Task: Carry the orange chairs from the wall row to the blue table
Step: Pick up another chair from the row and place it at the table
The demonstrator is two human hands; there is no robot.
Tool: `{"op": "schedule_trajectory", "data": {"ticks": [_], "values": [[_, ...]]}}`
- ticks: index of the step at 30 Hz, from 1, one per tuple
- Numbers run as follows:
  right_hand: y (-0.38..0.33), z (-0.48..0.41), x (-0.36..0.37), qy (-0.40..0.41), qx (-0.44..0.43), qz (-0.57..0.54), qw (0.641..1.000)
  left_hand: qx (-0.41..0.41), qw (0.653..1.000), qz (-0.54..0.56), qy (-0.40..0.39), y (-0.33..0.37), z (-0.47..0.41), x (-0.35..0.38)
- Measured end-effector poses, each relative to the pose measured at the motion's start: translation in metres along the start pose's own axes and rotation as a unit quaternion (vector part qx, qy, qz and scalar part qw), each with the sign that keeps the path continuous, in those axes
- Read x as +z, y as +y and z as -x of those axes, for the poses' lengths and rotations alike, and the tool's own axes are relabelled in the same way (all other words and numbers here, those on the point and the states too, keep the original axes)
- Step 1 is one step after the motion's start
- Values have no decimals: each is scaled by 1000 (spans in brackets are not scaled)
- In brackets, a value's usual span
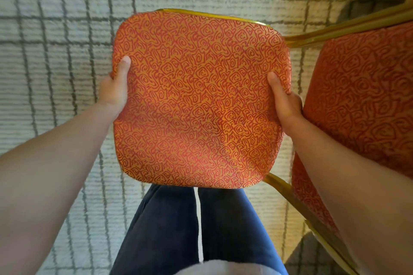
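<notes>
The light is bright and warm; it shines most on the orange seat (196, 98), which looks clear and sharp; the gold frame edge (207, 14) at the top glints a little; the second chair (362, 105) on the right sits in darker shade; the top right corner is dim; the carpet (55, 29) lines bend near the edges; the arms at the bottom corners look big and a bit blurry.

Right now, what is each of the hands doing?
Left hand: closed on the left edge of the orange chair seat.
Right hand: closed on the seat's right edge.
</notes>
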State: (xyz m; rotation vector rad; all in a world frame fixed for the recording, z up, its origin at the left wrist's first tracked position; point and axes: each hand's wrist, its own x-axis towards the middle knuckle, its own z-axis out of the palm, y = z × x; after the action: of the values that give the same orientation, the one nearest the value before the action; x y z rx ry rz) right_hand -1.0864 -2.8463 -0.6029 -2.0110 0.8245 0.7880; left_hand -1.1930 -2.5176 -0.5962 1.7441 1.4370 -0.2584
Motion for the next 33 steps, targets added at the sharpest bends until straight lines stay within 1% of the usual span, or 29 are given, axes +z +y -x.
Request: {"op": "schedule_trajectory", "data": {"ticks": [3,6,12,16,20,23,27,33], "values": [[-25,37,-28,13,-13,7,1000,-4,1000,-10,-5,31,32,-32],[-49,70,-56,9,-19,5,1000,-1,1000,-4,-16,59,62,-59],[-91,127,-101,1,-37,-16,999,38,999,30,-23,103,113,-110],[-118,149,-121,-8,-71,-26,997,58,997,43,-20,127,134,-140],[-136,171,-131,-25,-104,-32,994,69,996,61,-4,137,150,-166],[-136,177,-134,-41,-107,-47,992,74,996,54,1,135,155,-176],[-128,181,-132,-62,-108,-56,991,77,995,57,14,126,161,-177],[-137,180,-132,-65,-125,-50,989,93,994,58,24,129,164,-176]]}}
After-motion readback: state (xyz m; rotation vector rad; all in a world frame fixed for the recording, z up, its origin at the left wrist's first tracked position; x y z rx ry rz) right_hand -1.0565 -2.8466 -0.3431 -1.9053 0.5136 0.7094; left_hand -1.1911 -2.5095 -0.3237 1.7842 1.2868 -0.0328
